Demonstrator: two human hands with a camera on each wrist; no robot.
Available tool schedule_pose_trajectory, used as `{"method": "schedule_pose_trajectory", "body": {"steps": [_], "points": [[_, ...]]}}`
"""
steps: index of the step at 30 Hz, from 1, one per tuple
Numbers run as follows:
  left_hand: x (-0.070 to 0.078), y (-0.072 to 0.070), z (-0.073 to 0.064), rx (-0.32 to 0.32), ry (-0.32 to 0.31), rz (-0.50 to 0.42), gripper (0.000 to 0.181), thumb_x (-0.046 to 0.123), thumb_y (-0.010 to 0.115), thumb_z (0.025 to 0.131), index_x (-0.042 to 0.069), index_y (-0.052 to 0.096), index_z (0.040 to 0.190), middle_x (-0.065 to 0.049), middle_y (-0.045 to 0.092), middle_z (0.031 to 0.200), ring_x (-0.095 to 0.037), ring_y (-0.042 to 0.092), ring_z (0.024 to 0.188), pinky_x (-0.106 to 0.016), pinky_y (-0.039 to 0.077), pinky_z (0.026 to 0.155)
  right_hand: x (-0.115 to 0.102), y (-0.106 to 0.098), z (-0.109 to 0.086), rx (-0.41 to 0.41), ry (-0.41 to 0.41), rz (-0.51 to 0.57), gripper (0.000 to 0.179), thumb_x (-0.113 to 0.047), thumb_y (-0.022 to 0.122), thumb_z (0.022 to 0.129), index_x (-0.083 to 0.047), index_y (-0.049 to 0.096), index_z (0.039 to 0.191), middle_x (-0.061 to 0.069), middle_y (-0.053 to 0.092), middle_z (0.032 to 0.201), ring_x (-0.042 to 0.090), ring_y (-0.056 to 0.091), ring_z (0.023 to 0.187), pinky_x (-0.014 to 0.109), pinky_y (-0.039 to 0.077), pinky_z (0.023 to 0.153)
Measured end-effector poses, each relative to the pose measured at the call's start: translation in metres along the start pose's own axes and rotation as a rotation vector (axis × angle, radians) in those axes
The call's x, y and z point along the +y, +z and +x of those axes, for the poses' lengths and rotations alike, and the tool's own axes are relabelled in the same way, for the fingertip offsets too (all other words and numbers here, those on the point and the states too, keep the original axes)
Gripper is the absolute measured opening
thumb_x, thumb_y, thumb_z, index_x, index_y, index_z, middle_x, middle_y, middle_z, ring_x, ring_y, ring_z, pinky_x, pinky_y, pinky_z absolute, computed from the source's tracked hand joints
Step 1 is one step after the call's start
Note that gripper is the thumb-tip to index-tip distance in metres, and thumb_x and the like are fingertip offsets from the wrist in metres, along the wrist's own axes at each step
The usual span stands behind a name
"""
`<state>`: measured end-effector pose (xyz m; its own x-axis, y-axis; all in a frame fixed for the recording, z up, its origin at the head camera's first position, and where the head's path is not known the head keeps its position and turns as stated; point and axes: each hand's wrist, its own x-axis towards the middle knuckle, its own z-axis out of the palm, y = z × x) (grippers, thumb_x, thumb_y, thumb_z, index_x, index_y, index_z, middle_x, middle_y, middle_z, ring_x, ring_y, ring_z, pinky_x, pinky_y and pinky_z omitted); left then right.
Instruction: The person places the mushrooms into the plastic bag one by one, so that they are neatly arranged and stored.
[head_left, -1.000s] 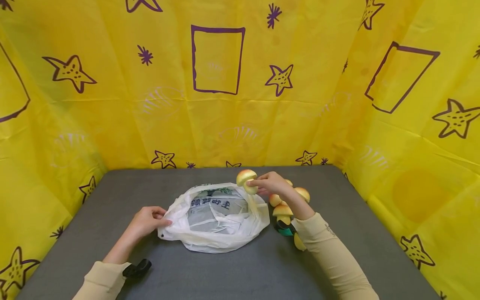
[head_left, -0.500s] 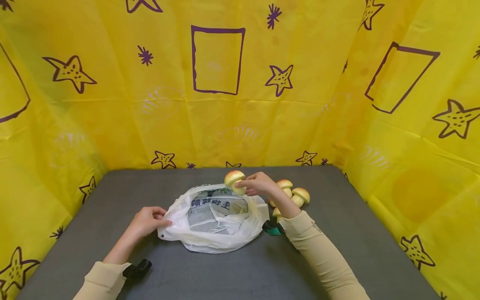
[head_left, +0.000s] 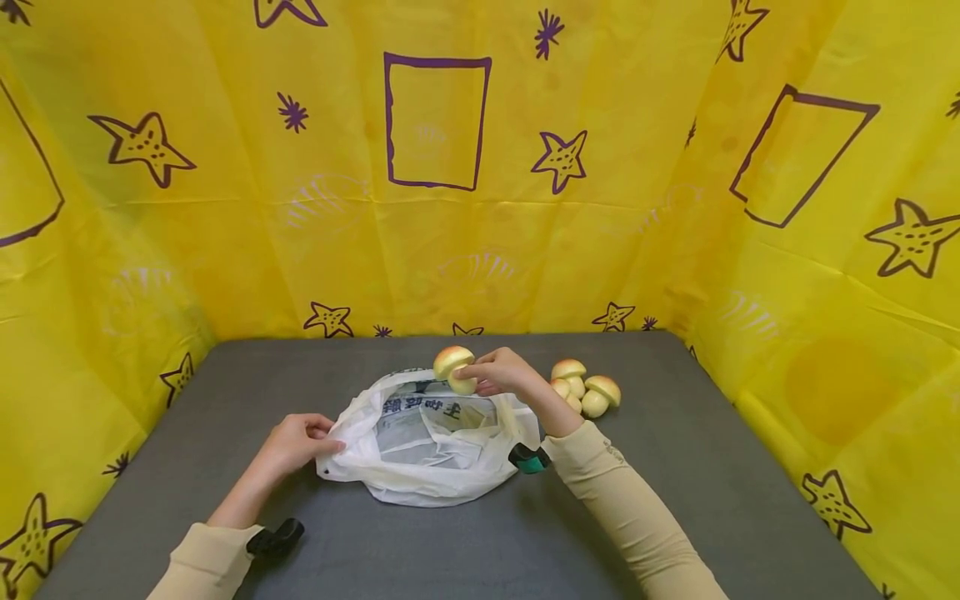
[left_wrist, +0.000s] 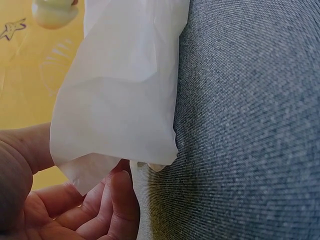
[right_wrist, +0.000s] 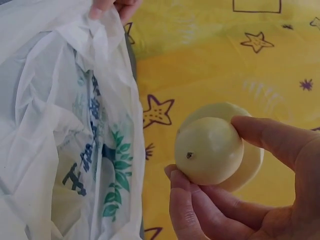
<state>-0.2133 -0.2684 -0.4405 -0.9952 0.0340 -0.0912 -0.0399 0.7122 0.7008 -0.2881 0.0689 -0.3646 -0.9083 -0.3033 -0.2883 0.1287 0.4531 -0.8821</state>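
A white plastic bag (head_left: 427, 485) with dark printed characters lies on the table, its mouth spread wide. My left hand (head_left: 294, 442) pinches the bag's left rim; the left wrist view shows the bag's edge (left_wrist: 115, 115) between thumb and fingers. Above the far rim of the bag, my right hand (head_left: 504, 372) holds a toy mushroom (head_left: 454, 363) with an orange-yellow cap and a pale stem. In the right wrist view, thumb and fingers grip that mushroom (right_wrist: 210, 152) by its stem, whose round end faces the camera.
Several more toy mushrooms (head_left: 600, 395) lie in a cluster right of the bag, partly behind the right forearm. The grey table (head_left: 360, 558) is surrounded by yellow cloth walls (head_left: 247, 250) with purple drawings. Black straps (head_left: 276, 538) sit on the wrists.
My right hand has carried the mushroom leftward, from the bag's right side to above its far rim. More of the mushroom cluster shows now. The left hand and the bag stay nearly still.
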Motion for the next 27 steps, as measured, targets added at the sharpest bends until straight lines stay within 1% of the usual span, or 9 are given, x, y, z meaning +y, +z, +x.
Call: {"method": "schedule_pose_trajectory", "body": {"steps": [3, 7, 9, 14, 17, 21, 23, 27], "points": [[0.0, 0.0, 0.0, 0.004, -0.005, 0.0, 0.04, 0.021, 0.079, 0.074, -0.005, 0.066, 0.101, -0.008, 0.063, 0.081, -0.017, 0.051, 0.072, -0.028, 0.043, 0.061, 0.0, 0.003, 0.002, -0.003, 0.0, -0.007, 0.04, -0.033, 0.076, 0.077, -0.001, 0.071, 0.1, 0.009, 0.069, 0.09, 0.031, 0.067, 0.094, 0.03, 0.055, 0.072], [0.001, 0.0, -0.001, 0.013, 0.012, -0.003, 0.04, 0.022, 0.079, 0.075, -0.005, 0.066, 0.102, -0.007, 0.064, 0.081, -0.016, 0.051, 0.071, -0.028, 0.043, 0.06, 0.001, 0.007, 0.004, 0.006, -0.002, -0.009, 0.039, -0.033, 0.076, 0.077, 0.0, 0.071, 0.099, 0.008, 0.069, 0.091, 0.024, 0.069, 0.084, 0.029, 0.055, 0.07], [0.001, 0.0, -0.001, 0.011, 0.031, -0.003, 0.04, 0.021, 0.078, 0.076, -0.005, 0.065, 0.103, -0.009, 0.065, 0.081, -0.016, 0.052, 0.07, -0.029, 0.043, 0.06, 0.002, 0.009, 0.006, 0.005, 0.002, 0.003, 0.039, -0.032, 0.076, 0.077, 0.0, 0.071, 0.099, 0.007, 0.069, 0.088, 0.019, 0.069, 0.077, 0.03, 0.056, 0.071], [0.003, 0.001, -0.002, 0.015, 0.017, 0.004, 0.042, 0.023, 0.077, 0.077, -0.004, 0.064, 0.107, -0.01, 0.066, 0.084, -0.017, 0.055, 0.071, -0.029, 0.045, 0.061, 0.004, 0.017, 0.011, -0.015, 0.02, 0.045, 0.037, -0.03, 0.076, 0.077, 0.002, 0.07, 0.094, 0.006, 0.068, 0.076, 0.013, 0.067, 0.065, 0.032, 0.056, 0.073], [0.003, 0.002, -0.002, 0.02, 0.011, -0.011, 0.043, 0.022, 0.077, 0.077, -0.005, 0.063, 0.108, -0.01, 0.067, 0.084, -0.017, 0.056, 0.069, -0.029, 0.047, 0.06, 0.005, 0.023, 0.014, -0.011, 0.04, 0.073, 0.034, -0.029, 0.077, 0.076, 0.002, 0.069, 0.088, 0.005, 0.067, 0.072, 0.02, 0.07, 0.07, 0.037, 0.055, 0.078], [0.003, 0.004, -0.002, 0.03, 0.012, -0.043, 0.043, 0.018, 0.077, 0.076, -0.005, 0.062, 0.108, -0.01, 0.067, 0.083, -0.016, 0.057, 0.065, -0.028, 0.048, 0.058, 0.006, 0.029, 0.019, 0.002, 0.058, 0.084, 0.033, -0.029, 0.078, 0.074, 0.0, 0.069, 0.085, 0.006, 0.067, 0.072, 0.031, 0.07, 0.086, 0.042, 0.052, 0.084], [0.003, 0.004, -0.002, 0.033, 0.009, -0.049, 0.042, 0.017, 0.078, 0.076, -0.005, 0.062, 0.107, -0.01, 0.067, 0.083, -0.016, 0.056, 0.063, -0.028, 0.049, 0.057, 0.005, 0.031, 0.022, 0.009, 0.062, 0.084, 0.033, -0.029, 0.079, 0.074, 0.0, 0.068, 0.085, 0.007, 0.067, 0.072, 0.032, 0.069, 0.089, 0.042, 0.052, 0.085], [0.003, 0.003, -0.001, 0.024, 0.007, -0.05, 0.044, 0.018, 0.078, 0.075, -0.005, 0.061, 0.108, -0.01, 0.067, 0.083, -0.016, 0.056, 0.064, -0.029, 0.049, 0.057, 0.005, 0.037, 0.026, 0.012, 0.07, 0.099, 0.036, -0.029, 0.08, 0.073, 0.0, 0.067, 0.091, 0.006, 0.067, 0.072, 0.031, 0.07, 0.088, 0.044, 0.05, 0.087]]}}
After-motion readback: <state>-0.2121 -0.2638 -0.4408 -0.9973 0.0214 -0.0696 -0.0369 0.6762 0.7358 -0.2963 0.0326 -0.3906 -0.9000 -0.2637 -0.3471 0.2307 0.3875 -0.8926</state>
